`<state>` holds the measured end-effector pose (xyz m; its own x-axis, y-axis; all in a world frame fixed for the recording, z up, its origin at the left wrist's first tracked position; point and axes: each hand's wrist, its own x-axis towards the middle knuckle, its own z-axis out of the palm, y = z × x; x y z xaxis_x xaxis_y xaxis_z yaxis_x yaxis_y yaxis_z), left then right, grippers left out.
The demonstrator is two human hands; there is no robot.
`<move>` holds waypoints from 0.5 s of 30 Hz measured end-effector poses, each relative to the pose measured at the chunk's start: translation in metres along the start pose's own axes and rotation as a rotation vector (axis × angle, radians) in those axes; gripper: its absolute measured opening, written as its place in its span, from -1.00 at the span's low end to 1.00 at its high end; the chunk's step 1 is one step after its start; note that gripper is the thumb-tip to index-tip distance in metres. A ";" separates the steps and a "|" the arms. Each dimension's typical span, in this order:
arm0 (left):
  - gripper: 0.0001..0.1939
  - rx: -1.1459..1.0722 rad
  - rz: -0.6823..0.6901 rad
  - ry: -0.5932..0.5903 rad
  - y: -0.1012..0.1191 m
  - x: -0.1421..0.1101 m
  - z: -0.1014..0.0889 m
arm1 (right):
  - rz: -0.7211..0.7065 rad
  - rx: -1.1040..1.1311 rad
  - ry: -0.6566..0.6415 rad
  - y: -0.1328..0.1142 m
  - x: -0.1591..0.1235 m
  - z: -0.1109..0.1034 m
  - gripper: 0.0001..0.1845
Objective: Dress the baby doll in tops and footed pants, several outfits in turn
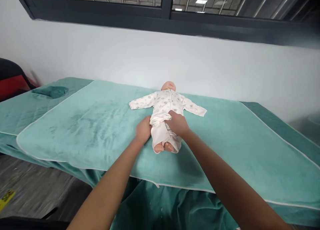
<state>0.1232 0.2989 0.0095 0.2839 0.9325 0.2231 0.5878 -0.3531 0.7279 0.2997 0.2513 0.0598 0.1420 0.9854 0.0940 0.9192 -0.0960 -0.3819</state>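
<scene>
A baby doll (168,85) lies on its back, its head toward the wall and its bare feet toward me. It wears a white patterned long-sleeved top (165,101), both sleeves spread out sideways. White pants (160,134) cover its legs, and the cloth is bunched at the waist. My left hand (143,129) is closed on the edge of the pants at the doll's left-of-picture hip. Across the front of the waist, my right hand (177,123) pinches the bunched waistband, with the fingertips partly hidden in the cloth.
The doll rests on a light green cloth (100,123) with white edging, spread over a darker green bed cover (265,115). Behind is a white wall (112,53) below a dark window frame (125,15). A red and black object (13,85) stands at the far left.
</scene>
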 end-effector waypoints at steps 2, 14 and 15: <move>-0.76 0.016 -0.025 0.020 -0.003 -0.004 0.005 | -0.037 0.156 -0.006 0.007 -0.010 0.001 -0.71; -0.79 -0.450 -0.084 0.109 0.023 0.024 -0.025 | -0.176 0.238 0.316 0.063 0.001 -0.003 -0.61; -0.79 -0.399 -0.051 0.070 0.032 0.031 -0.022 | -0.201 0.128 0.298 0.058 0.006 -0.004 -0.61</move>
<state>0.1345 0.3182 0.0539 0.2017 0.9557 0.2143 0.2559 -0.2626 0.9303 0.3552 0.2507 0.0418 0.0812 0.8968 0.4349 0.8887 0.1324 -0.4390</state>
